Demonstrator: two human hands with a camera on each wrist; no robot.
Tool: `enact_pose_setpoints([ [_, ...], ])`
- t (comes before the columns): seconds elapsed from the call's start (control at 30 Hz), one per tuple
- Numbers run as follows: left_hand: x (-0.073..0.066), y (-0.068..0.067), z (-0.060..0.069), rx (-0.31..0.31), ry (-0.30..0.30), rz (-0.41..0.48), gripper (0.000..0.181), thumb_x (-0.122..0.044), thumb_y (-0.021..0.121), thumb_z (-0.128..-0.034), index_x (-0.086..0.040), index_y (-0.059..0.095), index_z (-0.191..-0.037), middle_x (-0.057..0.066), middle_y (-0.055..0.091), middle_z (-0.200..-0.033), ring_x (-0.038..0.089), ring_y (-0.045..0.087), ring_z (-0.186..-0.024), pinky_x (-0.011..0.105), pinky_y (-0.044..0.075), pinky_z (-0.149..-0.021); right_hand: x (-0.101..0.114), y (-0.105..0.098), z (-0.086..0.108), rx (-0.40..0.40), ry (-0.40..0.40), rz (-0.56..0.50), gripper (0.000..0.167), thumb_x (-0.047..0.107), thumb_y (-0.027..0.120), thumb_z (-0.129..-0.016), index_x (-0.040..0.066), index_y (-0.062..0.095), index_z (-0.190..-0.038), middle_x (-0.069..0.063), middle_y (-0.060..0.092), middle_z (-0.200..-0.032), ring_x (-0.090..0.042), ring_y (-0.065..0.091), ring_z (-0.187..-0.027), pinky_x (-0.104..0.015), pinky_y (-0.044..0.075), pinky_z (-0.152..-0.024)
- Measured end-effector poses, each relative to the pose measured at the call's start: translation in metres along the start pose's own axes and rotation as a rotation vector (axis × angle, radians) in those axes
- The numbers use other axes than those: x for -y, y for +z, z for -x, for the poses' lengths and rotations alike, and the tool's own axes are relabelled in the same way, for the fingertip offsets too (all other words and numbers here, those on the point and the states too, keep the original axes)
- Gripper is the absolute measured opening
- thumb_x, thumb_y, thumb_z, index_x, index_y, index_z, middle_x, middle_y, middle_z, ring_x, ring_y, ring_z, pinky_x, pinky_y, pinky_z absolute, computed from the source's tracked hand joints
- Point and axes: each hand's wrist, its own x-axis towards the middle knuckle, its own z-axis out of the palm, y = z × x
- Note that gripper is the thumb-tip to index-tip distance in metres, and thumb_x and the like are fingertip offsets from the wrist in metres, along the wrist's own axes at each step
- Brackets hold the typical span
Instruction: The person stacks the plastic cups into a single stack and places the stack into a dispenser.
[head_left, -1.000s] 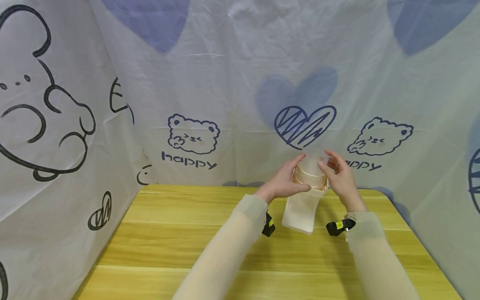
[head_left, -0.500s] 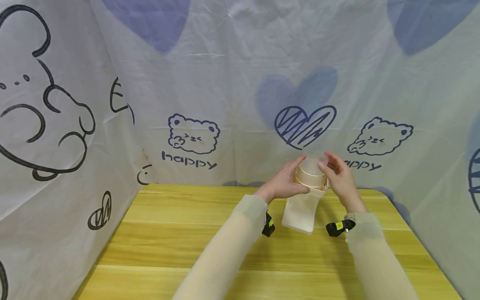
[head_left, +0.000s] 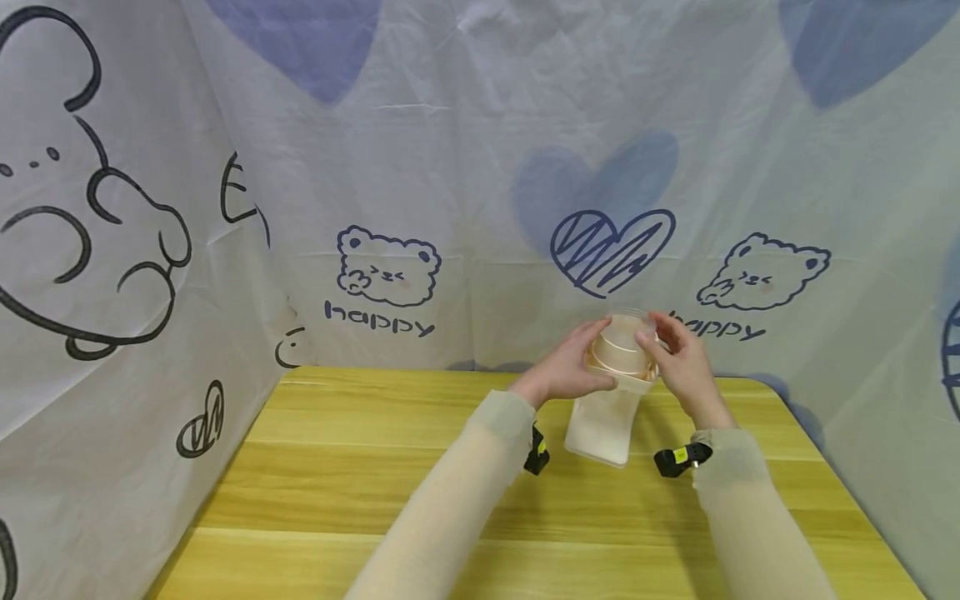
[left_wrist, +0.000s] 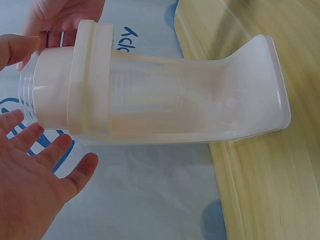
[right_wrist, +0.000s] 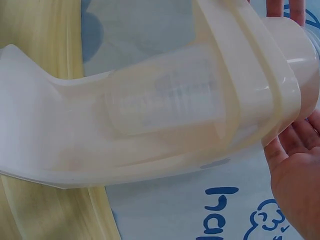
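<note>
A cream plastic cup dispenser (head_left: pixel 603 429) stands at the table's back edge, with a square head, a round collar (left_wrist: pixel 52 85) and a flared foot. A stack of clear plastic cups (head_left: pixel 630 318) sits in the collar, its ridged rims above the top. Through the translucent body, the lower stack (right_wrist: pixel 175 95) shows faintly. My right hand (head_left: pixel 682 367) holds the stack near its rims between thumb and fingers. On the other side, my left hand (head_left: pixel 566 367) has its fingers spread and fairly straight beside the collar; whether every fingertip touches is unclear.
The wood-grain table (head_left: pixel 375 483) extends in front and to both sides. Behind it hangs a white cloth (head_left: pixel 465 167) printed with hearts and bears. Each wrist carries a small black camera (head_left: pixel 678 458).
The stack of cups has sunk lower into the collar, so less sticks out. My right hand has come down slightly with it; my left hand has stayed nearly still.
</note>
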Motion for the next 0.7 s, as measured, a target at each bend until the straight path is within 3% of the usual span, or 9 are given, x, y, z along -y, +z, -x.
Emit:
enact_pose_setpoints([
  [0.57, 0.0011, 0.001, 0.0009, 0.012, 0.014, -0.034, 0.095, -0.017, 0.077, -0.0798, -0.019, 0.023, -0.157, 0.005, 0.023, -0.16, 0.024, 0.034, -0.139, 0.042, 0.035, -0.109, -0.0035, -0.0011, 0.0021, 0.009, -0.008, 0.004, 0.069, 0.035, 0.061, -0.098, -0.002, 0.034, -0.149, -0.022, 0.037, -0.151, -0.038, 0.034, -0.138, -0.054, 0.03, -0.111],
  [0.7, 0.0007, 0.0011, 0.0019, 0.011, -0.009, -0.024, 0.094, -0.023, 0.078, -0.0825, -0.021, 0.022, -0.158, 0.005, 0.022, -0.16, 0.025, 0.034, -0.14, 0.044, 0.035, -0.109, -0.0029, -0.0011, 0.0023, 0.012, -0.01, 0.008, 0.069, 0.036, 0.061, -0.098, -0.001, 0.034, -0.149, -0.021, 0.036, -0.151, -0.038, 0.034, -0.139, -0.053, 0.03, -0.111],
])
